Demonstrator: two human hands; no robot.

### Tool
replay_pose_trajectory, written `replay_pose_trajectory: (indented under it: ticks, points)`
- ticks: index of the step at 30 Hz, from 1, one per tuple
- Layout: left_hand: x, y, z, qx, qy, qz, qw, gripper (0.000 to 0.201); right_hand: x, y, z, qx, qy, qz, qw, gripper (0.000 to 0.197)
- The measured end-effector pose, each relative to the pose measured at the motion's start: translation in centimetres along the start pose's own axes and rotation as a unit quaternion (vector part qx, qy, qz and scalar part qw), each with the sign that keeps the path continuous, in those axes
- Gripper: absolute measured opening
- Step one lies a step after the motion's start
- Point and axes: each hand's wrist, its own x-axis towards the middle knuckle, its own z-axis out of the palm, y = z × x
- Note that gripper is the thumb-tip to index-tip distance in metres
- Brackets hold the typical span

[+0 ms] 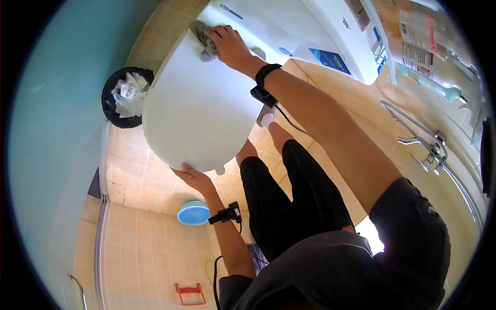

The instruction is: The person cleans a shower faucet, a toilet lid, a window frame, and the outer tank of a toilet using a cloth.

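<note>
A white toilet lid (pixel 199 111) lies below me, its rounded front toward my body. My right hand (pixel 230 47) is closed on a damp-looking grey-green cloth (pixel 208 50) and presses it on the lid's far left corner, by the hinge end. Part of the cloth is bunched under the fingers. At the lid's rounded front edge, my left hand (pixel 195 180) grips the rim, with the thumb near the top and the other fingers partly hidden beneath. Behind the lid stands the white toilet tank (pixel 258 23).
A black bin (pixel 111 101) with crumpled white paper stands left of the toilet. Beyond my left wrist sits a blue basin (pixel 194 213); a red frame (pixel 190 294) is lower down. On the right are a shelf with bottles (pixel 421 39) and a chrome shower tap (pixel 431 155).
</note>
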Motion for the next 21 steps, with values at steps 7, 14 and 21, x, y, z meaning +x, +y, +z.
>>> replay_pose_trajectory:
  ticks: [7,14,21]
  points:
    - [1.6,-2.9,2.0,0.069,0.058,-0.005,0.996,0.057,-11.8,-5.0,-0.6,0.136,-0.13,-0.004,0.982,0.091]
    - [3.9,-4.5,3.7,0.187,0.096,0.001,0.978,0.056,-14.5,-4.6,-1.0,0.127,-0.147,-0.029,0.98,0.097]
    - [7.5,-3.1,6.7,0.242,0.111,0.143,0.953,0.061,-14.3,-3.4,2.3,0.127,-0.179,-0.109,0.969,0.083]
